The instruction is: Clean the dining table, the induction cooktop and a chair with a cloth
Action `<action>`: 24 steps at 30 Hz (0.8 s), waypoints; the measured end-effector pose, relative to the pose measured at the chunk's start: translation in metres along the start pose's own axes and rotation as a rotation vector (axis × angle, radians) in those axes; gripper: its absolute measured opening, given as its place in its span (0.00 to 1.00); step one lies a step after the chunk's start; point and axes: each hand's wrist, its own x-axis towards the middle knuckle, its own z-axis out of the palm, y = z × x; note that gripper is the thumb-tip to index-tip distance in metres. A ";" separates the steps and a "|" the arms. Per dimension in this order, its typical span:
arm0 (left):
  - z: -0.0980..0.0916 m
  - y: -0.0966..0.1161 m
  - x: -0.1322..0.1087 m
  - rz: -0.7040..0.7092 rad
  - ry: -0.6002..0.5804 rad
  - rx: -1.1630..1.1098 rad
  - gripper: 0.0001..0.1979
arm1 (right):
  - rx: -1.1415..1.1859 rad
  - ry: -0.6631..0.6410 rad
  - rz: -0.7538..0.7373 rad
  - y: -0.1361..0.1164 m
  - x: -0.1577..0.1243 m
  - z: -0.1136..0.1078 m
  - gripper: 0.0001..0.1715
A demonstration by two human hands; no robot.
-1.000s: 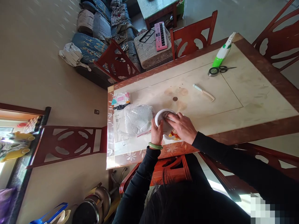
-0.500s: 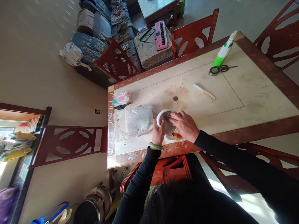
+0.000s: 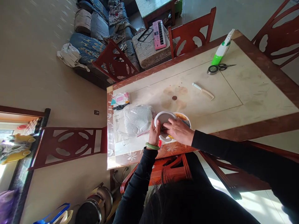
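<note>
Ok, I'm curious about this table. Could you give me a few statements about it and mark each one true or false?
The left hand wears a green bangle. True.
The right hand is holding a comb. False: its fingers rest on a white bowl, and the comb lies apart from both hands.
Scissors lie against a roll of tape. True.
The pink keyboard sits on the table. False: it sits on a padded seat beyond the table.
</note>
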 end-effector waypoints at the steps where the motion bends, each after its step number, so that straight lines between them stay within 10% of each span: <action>1: 0.000 -0.001 -0.001 -0.018 -0.006 -0.016 0.35 | 0.000 0.013 0.008 -0.001 0.001 -0.003 0.18; 9: 0.004 0.010 -0.007 0.000 -0.049 -0.156 0.33 | 0.008 0.159 0.247 -0.010 0.021 -0.018 0.22; 24: 0.004 0.014 -0.003 -0.002 -0.096 -0.178 0.29 | 0.029 0.131 0.244 -0.007 0.024 -0.022 0.21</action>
